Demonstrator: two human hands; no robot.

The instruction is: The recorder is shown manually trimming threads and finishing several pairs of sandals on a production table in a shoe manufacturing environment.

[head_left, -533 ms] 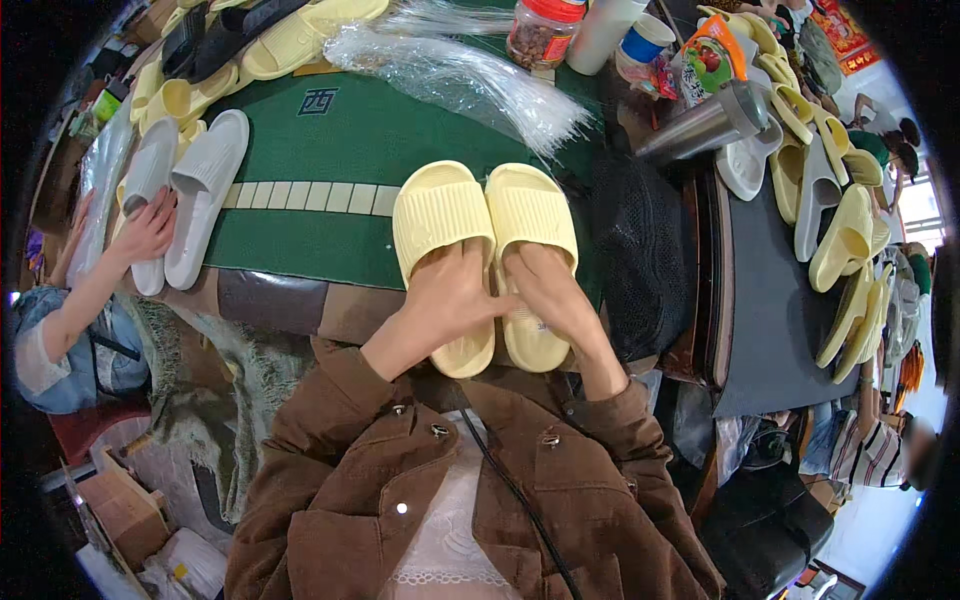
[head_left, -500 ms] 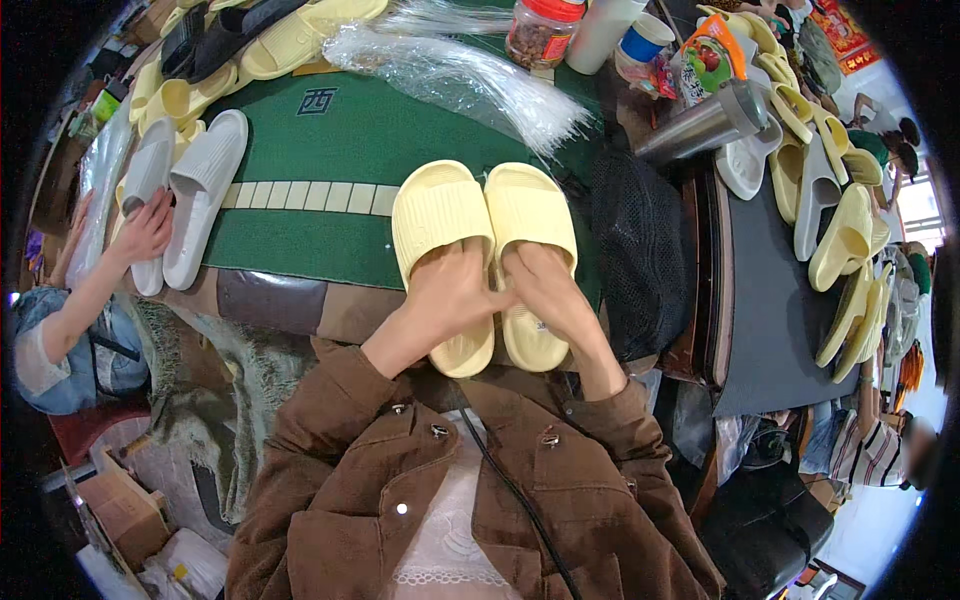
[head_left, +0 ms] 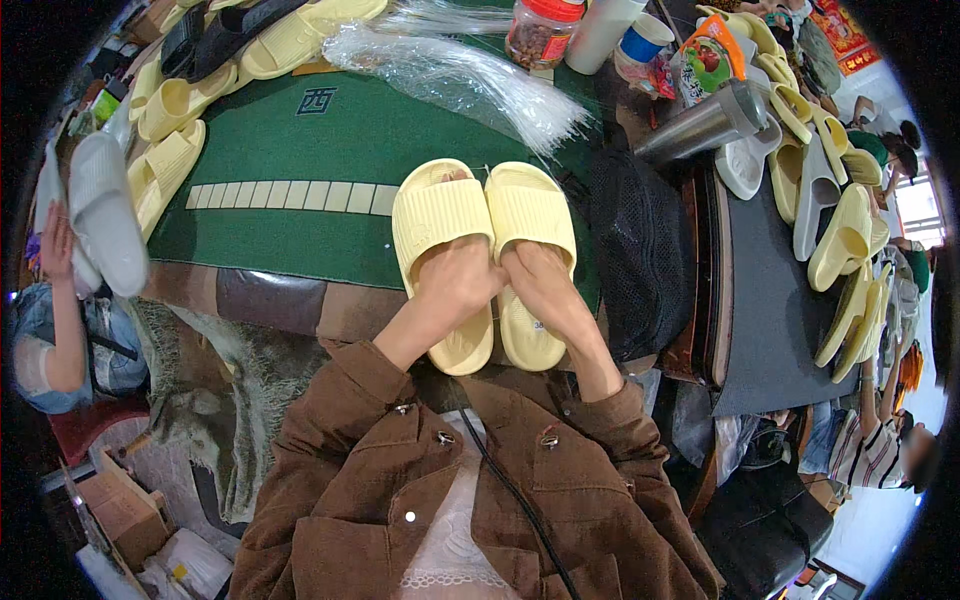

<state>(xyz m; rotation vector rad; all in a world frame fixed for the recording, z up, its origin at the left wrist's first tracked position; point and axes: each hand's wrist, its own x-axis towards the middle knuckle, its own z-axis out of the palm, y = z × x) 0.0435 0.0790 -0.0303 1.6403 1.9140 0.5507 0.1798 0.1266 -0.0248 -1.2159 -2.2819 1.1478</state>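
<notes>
A pair of pale yellow slide slippers lies side by side at the near edge of a green felt table [head_left: 300,215]. My left hand [head_left: 455,285] rests on the footbed of the left slipper [head_left: 440,215], fingers pushed in under its strap. My right hand [head_left: 540,285] lies the same way on the right slipper [head_left: 530,215]. The two hands touch each other between the slippers. My brown jacket sleeves come up from the lower edge.
Clear plastic bags [head_left: 470,85] lie at the table's far side, with a jar [head_left: 540,30], cups and a steel flask [head_left: 700,125]. More yellow slippers are piled far left [head_left: 165,150] and right [head_left: 840,240]. A black mesh bag [head_left: 640,250] lies right. A person at left holds up white slippers [head_left: 100,215].
My hands and the yellow pair have hardly moved. The person at left has lifted the white slippers off the table and holds them upright.
</notes>
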